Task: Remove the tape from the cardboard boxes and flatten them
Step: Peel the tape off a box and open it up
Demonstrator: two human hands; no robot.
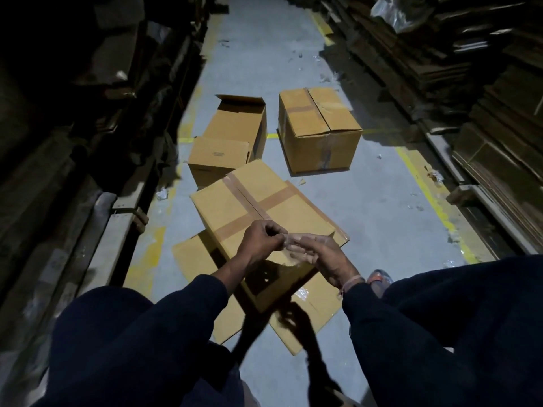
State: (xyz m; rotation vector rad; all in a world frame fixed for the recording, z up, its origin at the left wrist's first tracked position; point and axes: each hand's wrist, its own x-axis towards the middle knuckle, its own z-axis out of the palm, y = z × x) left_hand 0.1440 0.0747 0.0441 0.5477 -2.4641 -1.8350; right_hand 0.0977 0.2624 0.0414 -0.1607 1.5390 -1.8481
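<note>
I see my left hand (262, 240) curled tight, pinching one end of a clear strip of tape (289, 245). My right hand (318, 255) holds the other part of the tape, and the tape lies over its fingers. Both hands are close together, just above the near box (252, 210). This box is shut, with brown tape crossing its top. It sits tilted on a flat piece of cardboard (311, 315) on the gray floor (382, 207). Farther away on the left is an open box (232, 133) with its flaps up. Farther away on the right is a closed box (318, 129) with tape on it. Small bits of clear tape lie on the floor. Dark stacks of flat cardboard (484, 92) stand along the right side.
</note>
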